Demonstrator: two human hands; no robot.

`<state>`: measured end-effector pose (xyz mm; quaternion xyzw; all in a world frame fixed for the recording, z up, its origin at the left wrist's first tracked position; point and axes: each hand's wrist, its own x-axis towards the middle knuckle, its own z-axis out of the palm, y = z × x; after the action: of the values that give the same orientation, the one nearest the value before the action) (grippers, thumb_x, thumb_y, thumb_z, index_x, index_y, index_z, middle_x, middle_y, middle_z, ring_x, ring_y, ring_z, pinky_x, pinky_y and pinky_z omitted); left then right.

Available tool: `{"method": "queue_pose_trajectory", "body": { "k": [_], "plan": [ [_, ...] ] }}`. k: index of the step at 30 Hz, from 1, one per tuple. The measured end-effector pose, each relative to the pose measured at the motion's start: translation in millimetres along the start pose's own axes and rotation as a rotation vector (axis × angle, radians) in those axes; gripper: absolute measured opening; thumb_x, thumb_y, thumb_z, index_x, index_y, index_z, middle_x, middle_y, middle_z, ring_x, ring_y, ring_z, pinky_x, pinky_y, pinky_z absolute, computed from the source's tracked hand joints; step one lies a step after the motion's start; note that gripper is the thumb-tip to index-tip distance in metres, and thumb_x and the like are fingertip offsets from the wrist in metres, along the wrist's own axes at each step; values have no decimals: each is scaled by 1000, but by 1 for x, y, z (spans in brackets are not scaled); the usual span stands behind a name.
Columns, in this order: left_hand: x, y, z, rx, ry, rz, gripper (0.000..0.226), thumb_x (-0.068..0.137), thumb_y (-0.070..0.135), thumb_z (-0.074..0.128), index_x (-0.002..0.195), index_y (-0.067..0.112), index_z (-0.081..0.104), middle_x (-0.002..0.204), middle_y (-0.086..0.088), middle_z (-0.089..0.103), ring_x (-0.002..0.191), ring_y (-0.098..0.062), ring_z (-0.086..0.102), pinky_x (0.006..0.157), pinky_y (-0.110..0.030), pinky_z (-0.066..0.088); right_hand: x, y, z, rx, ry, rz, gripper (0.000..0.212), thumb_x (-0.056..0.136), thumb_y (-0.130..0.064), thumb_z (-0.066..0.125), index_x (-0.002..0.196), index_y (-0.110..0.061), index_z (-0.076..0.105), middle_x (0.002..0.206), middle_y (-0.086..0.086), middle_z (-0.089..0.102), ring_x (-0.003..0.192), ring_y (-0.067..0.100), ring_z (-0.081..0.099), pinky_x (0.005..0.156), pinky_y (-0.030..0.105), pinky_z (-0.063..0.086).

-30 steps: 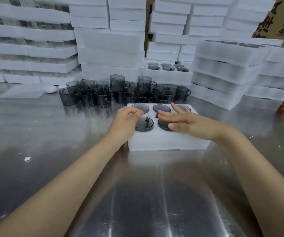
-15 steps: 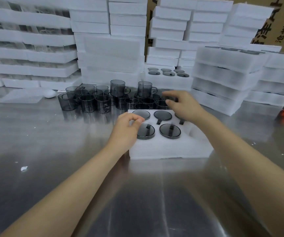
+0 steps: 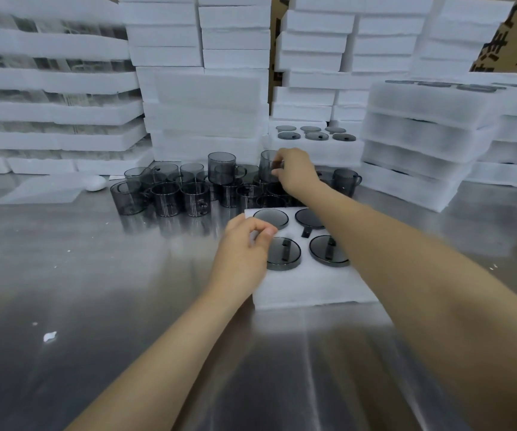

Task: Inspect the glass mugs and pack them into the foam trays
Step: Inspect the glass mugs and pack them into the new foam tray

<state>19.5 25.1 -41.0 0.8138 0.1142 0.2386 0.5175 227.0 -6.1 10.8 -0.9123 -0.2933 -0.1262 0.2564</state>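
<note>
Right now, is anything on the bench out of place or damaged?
No breakage shows. Small white foam scraps lie loose on the steel table. In the foam tray the near-left packed mug sits proud of the foam, as does its neighbour. Some loose mugs stand stacked on others.

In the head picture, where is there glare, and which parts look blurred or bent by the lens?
Head view: broad glare streaks run across the steel table, strongest near the bottom centre; the right hand at the mugs is slightly soft, and so is the left hand; the foam stacks at the left edge bow from wide-angle distortion; the tray stays fairly sharp.
</note>
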Motion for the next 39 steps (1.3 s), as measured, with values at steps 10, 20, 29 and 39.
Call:
{"method": "queue_pose_trajectory", "body": {
  "k": [10, 20, 29, 39],
  "plan": [
    [-2, 1, 1, -11, 20, -26, 16, 97, 21, 51, 89, 22, 65, 132, 1, 50, 138, -9, 32, 96, -16, 24, -96, 16, -62, 377, 357, -165, 11, 85, -7, 67, 84, -8, 57, 112, 10, 54, 105, 10, 46, 81, 4, 32],
    [-1, 3, 2, 2, 48, -52, 16, 97, 22, 53, 87, 24, 66, 125, -2, 58, 126, -17, 47, 108, -34, 33, -171, 80, -93, 261, 422, -459, 65, 75, -3, 74, 134, -7, 48, 120, -4, 44, 113, 9, 45, 96, 8, 34],
    [-2, 2, 1, -13, 49, -55, 20, 97, 22, 53, 82, 29, 65, 123, -2, 59, 125, -19, 49, 104, -34, 34, -168, 93, -86, 270, 296, -432, 67, 68, -12, 86, 128, -10, 56, 118, -5, 46, 109, -9, 44, 90, 10, 41],
    [-2, 1, 1, -27, 52, -40, 20, 97, 23, 53, 81, 29, 65, 115, 1, 60, 118, -17, 52, 95, -30, 36, -174, 87, -101, 226, 178, -288, 64, 63, -60, 69, 121, -39, 52, 108, -33, 49, 77, 2, 49, 73, 20, 39]
  ]
}}
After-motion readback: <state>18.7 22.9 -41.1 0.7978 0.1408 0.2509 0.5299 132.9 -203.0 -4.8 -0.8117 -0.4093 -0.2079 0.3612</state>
